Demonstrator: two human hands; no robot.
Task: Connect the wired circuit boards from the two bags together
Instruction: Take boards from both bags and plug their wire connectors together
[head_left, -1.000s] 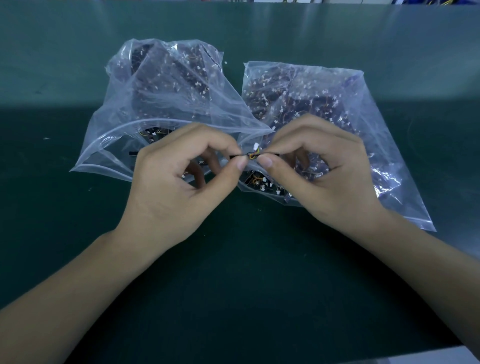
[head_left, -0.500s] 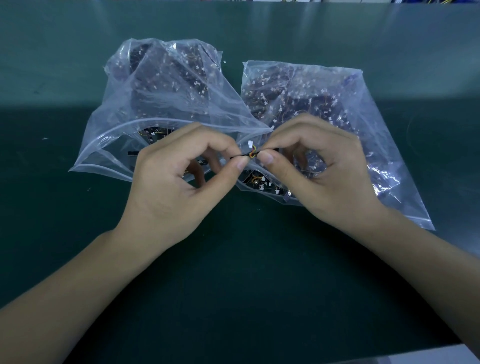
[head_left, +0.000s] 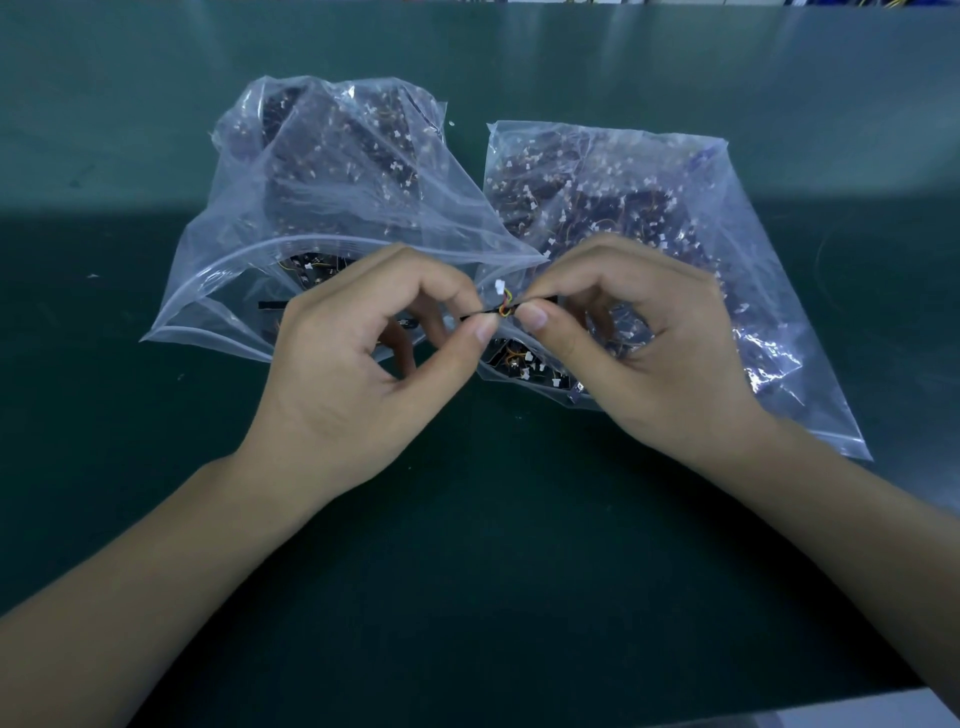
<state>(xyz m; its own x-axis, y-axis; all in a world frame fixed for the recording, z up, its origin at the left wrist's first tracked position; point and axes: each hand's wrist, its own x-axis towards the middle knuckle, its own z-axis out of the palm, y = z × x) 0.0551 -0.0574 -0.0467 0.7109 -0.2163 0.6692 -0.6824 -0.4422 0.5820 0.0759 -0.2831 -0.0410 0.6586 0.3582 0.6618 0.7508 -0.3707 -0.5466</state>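
the left hand (head_left: 358, 364) and right hand (head_left: 639, 338) each pinched a thin black circuit board (head_left: 480, 313) between thumb and forefinger, the ends meeting above the green table (head_left: 467, 545), coloured wires and a white connector (head_left: 500, 285) sticking up between them; the left bag (head_left: 322, 182) and right bag (head_left: 649, 208) lay just behind

Two clear plastic zip bags of small dark wired circuit boards lie side by side on the dark green worktop (head_left: 467, 571), toward its far edge; left bag (head_left: 322, 208), right bag (head_left: 649, 218); both hands meet before them, left hand (head_left: 363, 364), right hand (head_left: 649, 353); a thin dark wired board (head_left: 501, 309) is pinched between.
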